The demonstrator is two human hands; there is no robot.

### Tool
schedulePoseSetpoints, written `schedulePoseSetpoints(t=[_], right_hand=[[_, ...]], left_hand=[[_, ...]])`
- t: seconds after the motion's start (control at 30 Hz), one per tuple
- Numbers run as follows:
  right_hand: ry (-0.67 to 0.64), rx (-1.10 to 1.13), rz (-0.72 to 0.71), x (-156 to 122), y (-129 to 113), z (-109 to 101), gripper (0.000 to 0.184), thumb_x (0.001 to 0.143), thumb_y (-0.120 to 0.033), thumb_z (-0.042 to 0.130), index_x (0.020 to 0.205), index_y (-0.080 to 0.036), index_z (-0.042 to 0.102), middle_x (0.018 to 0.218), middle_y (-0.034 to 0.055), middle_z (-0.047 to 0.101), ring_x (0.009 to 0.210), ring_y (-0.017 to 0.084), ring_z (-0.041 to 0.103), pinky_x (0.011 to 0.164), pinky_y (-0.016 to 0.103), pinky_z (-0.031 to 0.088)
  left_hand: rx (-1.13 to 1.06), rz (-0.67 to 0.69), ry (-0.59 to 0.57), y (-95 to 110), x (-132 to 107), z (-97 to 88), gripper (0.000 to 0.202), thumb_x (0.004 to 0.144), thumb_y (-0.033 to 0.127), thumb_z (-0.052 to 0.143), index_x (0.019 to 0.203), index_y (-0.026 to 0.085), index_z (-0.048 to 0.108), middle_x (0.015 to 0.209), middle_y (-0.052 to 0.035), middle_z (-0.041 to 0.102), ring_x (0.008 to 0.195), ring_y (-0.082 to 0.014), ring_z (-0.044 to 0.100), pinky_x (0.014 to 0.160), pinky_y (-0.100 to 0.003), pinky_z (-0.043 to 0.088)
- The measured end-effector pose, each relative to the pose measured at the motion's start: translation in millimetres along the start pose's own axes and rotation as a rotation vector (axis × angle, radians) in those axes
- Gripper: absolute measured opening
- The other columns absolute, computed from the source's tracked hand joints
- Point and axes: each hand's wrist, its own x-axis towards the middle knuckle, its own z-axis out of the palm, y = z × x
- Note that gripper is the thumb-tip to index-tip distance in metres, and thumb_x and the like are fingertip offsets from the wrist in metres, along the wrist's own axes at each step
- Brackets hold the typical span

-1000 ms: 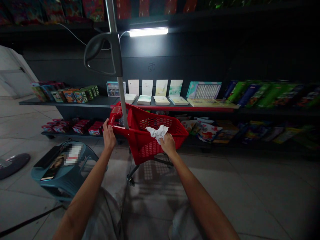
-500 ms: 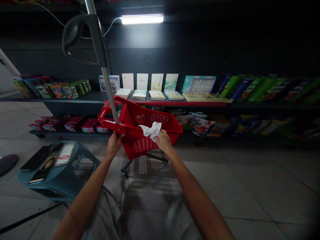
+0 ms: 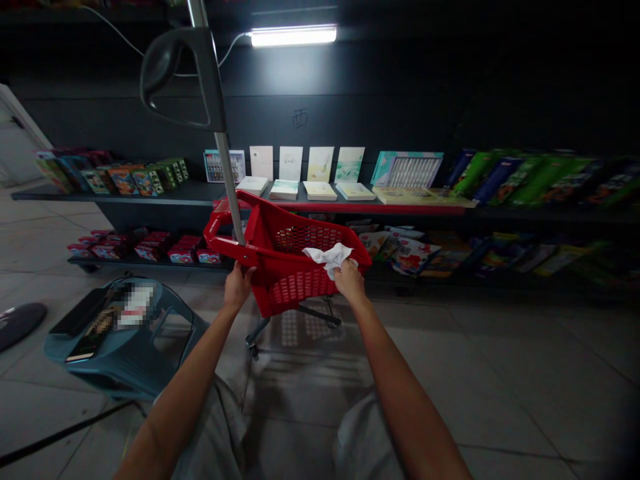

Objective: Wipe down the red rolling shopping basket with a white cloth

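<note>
On my feed the left hand [image 3: 238, 287] has its grip closed on the near rim [image 3: 223, 245] of a red plastic shopping basket [image 3: 285, 290], fingers curled around the edge. The right hand [image 3: 349, 281] is closed too, pinching a crumpled white cloth [image 3: 327, 259] where it lies against the basket's right-hand rim. The basket sits on a low wheeled frame [image 3: 300, 313] over the tile floor [image 3: 450, 380], directly ahead of me and between my forearms. A metal pole [image 3: 225, 173] rises from its near corner to a black loop handle [image 3: 180, 77]. I judge the basket light and stiff, though its wheels may let it roll at a careless touch, so the rim or the loop handle looks like the surest place to take hold. The thin mesh wall seems a poorer choice. The cloth should be soft and nearly weightless, best held by a bunched fold. To my left, a teal plastic stool [image 3: 125, 357] carries dark flat items, partly pixelated. Beyond the basket, a dark shelf [image 3: 125, 195] holds boxed goods and pale books [image 3: 320, 191], lit by a strip lamp [image 3: 293, 37].
</note>
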Motion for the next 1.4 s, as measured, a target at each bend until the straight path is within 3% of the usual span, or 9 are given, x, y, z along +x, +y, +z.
schedulePoseSetpoints(t=[0.13, 0.33, 0.47, 0.73, 0.87, 1.07, 1.2, 1.3, 1.4], right_hand=[[0.031, -0.018, 0.001, -10, -15, 3, 0.034, 0.098, -0.019, 0.045, 0.126, -0.008, 0.062, 0.126, 0.0218, 0.065, 0.119, 0.03, 0.062, 0.096, 0.035, 0.047], [0.084, 0.016, -0.221, -30, -52, 20, 0.034, 0.097, -0.017, 0.048, 0.126, -0.01, 0.064, 0.129, 0.02, 0.065, 0.125, 0.03, 0.058, 0.105, 0.037, 0.045], [0.104, 0.067, -0.283, -31, -60, 30, 0.039, 0.096, -0.016, 0.048, 0.131, -0.008, 0.062, 0.132, 0.0204, 0.064, 0.13, 0.031, 0.054, 0.11, 0.039, 0.043], [0.022, 0.087, -0.296, -23, -52, 25, 0.047, 0.098, -0.016, 0.045, 0.143, -0.011, 0.057, 0.142, 0.0171, 0.059, 0.13, 0.028, 0.056, 0.108, 0.035, 0.046], [-0.031, 0.081, -0.207, -13, -42, 15, 0.045, 0.099, -0.019, 0.045, 0.142, -0.015, 0.058, 0.137, 0.0158, 0.061, 0.124, 0.027, 0.06, 0.099, 0.032, 0.048], [-0.073, 0.038, -0.015, 20, -4, 4, 0.045, 0.099, -0.02, 0.044, 0.141, -0.008, 0.057, 0.139, 0.0213, 0.059, 0.127, 0.03, 0.059, 0.104, 0.034, 0.045], [-0.095, 0.069, 0.057, 36, 20, 0, 0.055, 0.097, -0.019, 0.044, 0.151, -0.011, 0.051, 0.141, 0.0214, 0.058, 0.126, 0.03, 0.06, 0.105, 0.036, 0.046], [-0.098, 0.085, 0.059, 39, 27, 0, 0.06, 0.097, -0.018, 0.044, 0.157, -0.013, 0.044, 0.144, 0.0206, 0.057, 0.127, 0.03, 0.06, 0.106, 0.037, 0.046], [-0.054, 0.068, 0.086, 35, 22, 4, 0.055, 0.098, -0.018, 0.045, 0.152, -0.011, 0.05, 0.142, 0.0218, 0.058, 0.126, 0.03, 0.06, 0.105, 0.037, 0.047]], left_hand=[[-0.047, -0.011, 0.02, 3, -4, 2.1, 0.047, 0.101, 0.044, 0.056, 0.14, 0.018, 0.052, 0.117, -0.0178, 0.077, 0.107, -0.0355, 0.076, 0.088, -0.042, 0.058], [-0.103, 0.01, 0.036, 5, -7, 3.0, 0.043, 0.101, 0.043, 0.055, 0.137, 0.019, 0.052, 0.119, -0.0157, 0.077, 0.109, -0.0323, 0.075, 0.09, -0.041, 0.059], [-0.131, 0.004, 0.029, 5, -8, 3.1, 0.042, 0.1, 0.04, 0.057, 0.135, 0.018, 0.052, 0.121, -0.0155, 0.076, 0.11, -0.0312, 0.075, 0.092, -0.041, 0.059], [-0.198, 0.018, -0.025, -2, -8, 6.3, 0.05, 0.091, 0.031, 0.069, 0.136, 0.02, 0.048, 0.117, -0.013, 0.077, 0.105, -0.0277, 0.077, 0.091, -0.04, 0.061], [-0.159, 0.004, -0.052, -3, -8, 7.1, 0.054, 0.091, 0.032, 0.07, 0.138, 0.021, 0.048, 0.116, -0.0127, 0.078, 0.106, -0.0288, 0.077, 0.093, -0.041, 0.061], [-0.088, 0.004, -0.071, 5, -8, 7.4, 0.055, 0.092, 0.03, 0.07, 0.14, 0.019, 0.047, 0.115, -0.0131, 0.078, 0.105, -0.0287, 0.077, 0.092, -0.039, 0.06], [-0.067, 0.009, -0.057, 5, -7, 11.1, 0.054, 0.093, 0.03, 0.069, 0.14, 0.018, 0.047, 0.113, -0.0123, 0.078, 0.102, -0.0273, 0.077, 0.09, -0.037, 0.059], [-0.069, 0.022, -0.059, 3, -6, 14.3, 0.056, 0.093, 0.03, 0.069, 0.142, 0.018, 0.045, 0.112, -0.0115, 0.078, 0.101, -0.0265, 0.077, 0.09, -0.037, 0.059], [-0.061, 0.018, -0.053, 4, -7, 15.9, 0.056, 0.093, 0.029, 0.069, 0.143, 0.018, 0.045, 0.111, -0.0113, 0.078, 0.102, -0.0269, 0.077, 0.089, -0.036, 0.059]])
